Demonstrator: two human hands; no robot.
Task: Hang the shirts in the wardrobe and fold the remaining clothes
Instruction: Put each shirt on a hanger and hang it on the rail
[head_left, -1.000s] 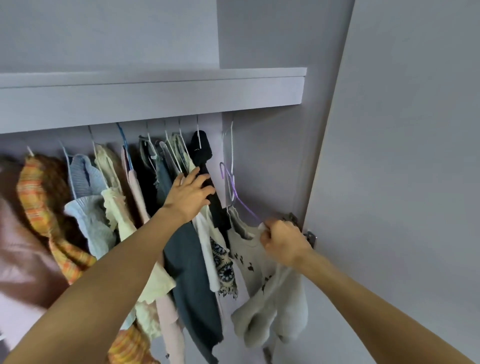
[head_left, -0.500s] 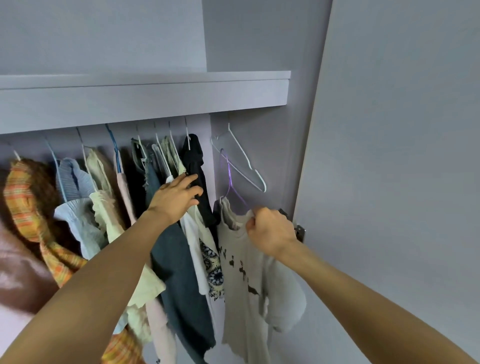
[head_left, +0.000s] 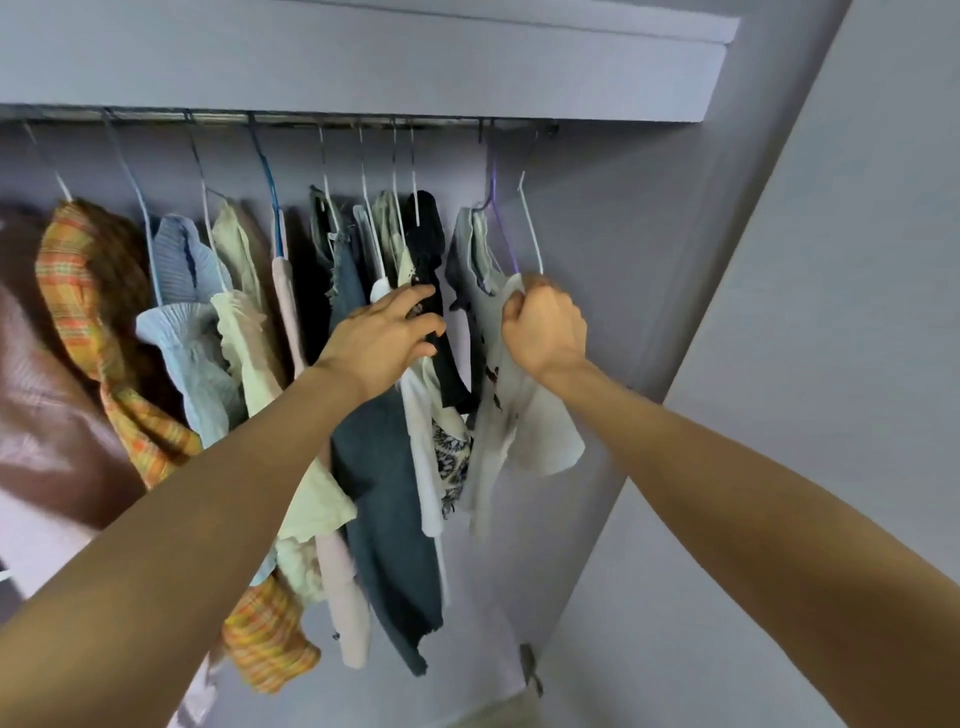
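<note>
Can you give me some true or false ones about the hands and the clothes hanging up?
1. The right hand grips the pale grey T-shirt on the purple hanger. True.
2. The left hand is holding a folded towel. False: it rests on the hanging clothes, against the black garment.
3. The purple hanger's hook is up at the rail. True.
4. The orange plaid garment hangs at the far right. False: it hangs near the left end.
5. An empty white hanger hangs beside the purple one. True.
</note>
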